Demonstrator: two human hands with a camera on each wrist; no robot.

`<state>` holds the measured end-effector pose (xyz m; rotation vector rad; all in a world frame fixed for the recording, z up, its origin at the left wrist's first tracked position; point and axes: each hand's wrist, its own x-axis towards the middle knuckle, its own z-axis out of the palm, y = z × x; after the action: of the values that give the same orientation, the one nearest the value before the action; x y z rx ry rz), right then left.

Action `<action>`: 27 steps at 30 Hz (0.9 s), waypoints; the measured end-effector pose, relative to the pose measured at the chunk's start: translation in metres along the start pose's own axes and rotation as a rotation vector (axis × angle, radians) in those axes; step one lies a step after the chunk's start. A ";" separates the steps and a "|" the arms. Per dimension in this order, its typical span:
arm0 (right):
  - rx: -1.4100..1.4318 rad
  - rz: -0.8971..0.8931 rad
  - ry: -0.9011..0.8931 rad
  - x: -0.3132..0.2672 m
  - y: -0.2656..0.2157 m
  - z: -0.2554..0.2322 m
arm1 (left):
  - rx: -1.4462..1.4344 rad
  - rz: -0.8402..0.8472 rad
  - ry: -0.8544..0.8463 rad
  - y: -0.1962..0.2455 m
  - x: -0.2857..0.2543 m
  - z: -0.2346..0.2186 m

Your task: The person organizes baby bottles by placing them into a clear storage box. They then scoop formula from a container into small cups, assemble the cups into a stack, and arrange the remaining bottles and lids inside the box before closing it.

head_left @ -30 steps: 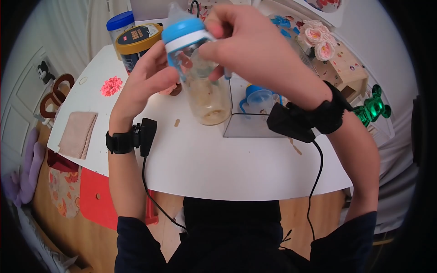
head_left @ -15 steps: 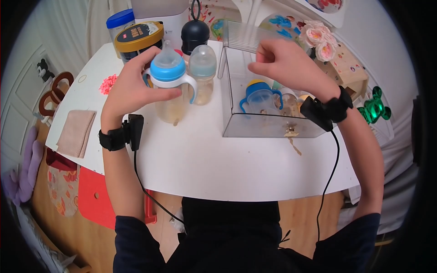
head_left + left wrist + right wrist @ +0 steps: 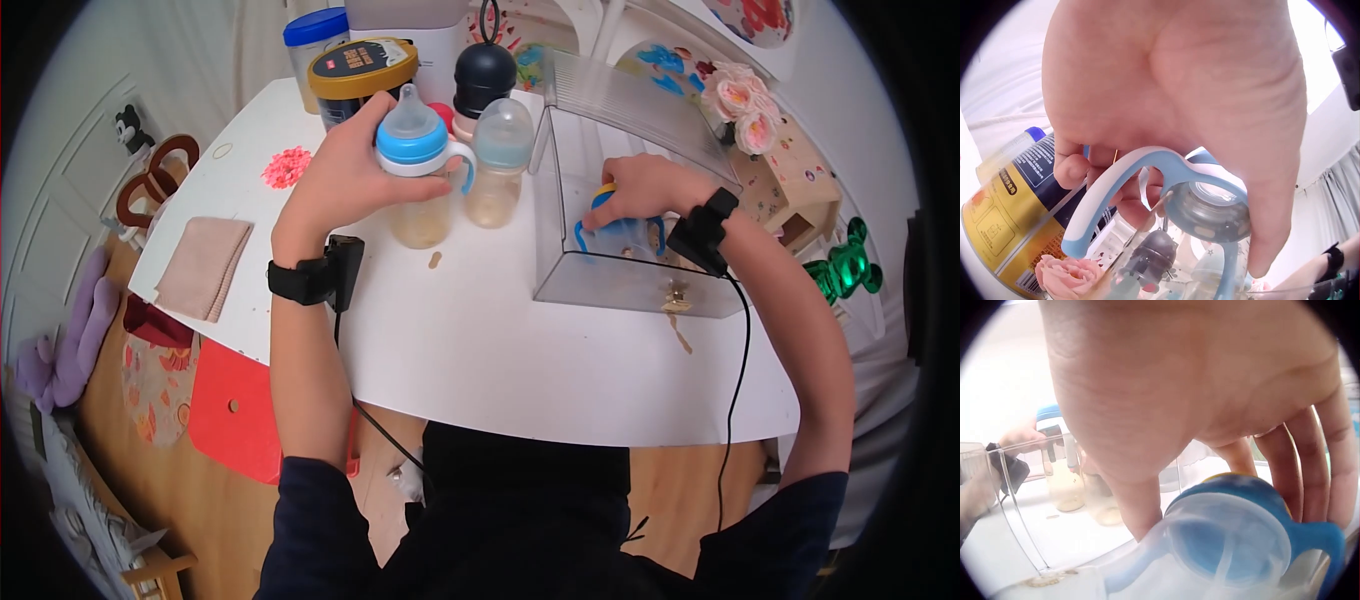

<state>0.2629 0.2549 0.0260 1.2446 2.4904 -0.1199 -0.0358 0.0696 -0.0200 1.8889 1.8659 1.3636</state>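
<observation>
My left hand [image 3: 345, 190] grips a baby bottle [image 3: 412, 143] by its blue and white collar, thumb in front. The bottle stands upright with a clear teat on top and two handles; in the left wrist view one curved handle [image 3: 1100, 194] arches below the palm. My right hand [image 3: 655, 187] reaches down into a transparent box [image 3: 600, 283] and holds a sippy cup [image 3: 1229, 531] by its blue lid, thumb on one side and fingers on the other. This cup has blue handles and a yellow part on top, mostly covered by the hand.
Beside the held bottle stands another baby bottle [image 3: 497, 160] with a domed cap. Behind are a black round-topped container [image 3: 485, 75] and a gold-lidded tub [image 3: 362, 70]. A folded cloth [image 3: 205, 268] and pink flower [image 3: 287, 167] lie left. The box's lid [image 3: 640, 110] is raised.
The bottle came down from near my face to the table side in my left hand. My right hand left its collar, moved right and went down into the box onto the sippy cup.
</observation>
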 end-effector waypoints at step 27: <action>0.154 -0.469 0.871 -0.133 -0.085 -0.090 | 0.138 -0.144 -0.200 0.020 -0.004 -0.045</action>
<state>0.2451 0.1226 0.1494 0.8262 3.5585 0.1579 -0.0507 0.0408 0.0169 1.8329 1.9935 0.9869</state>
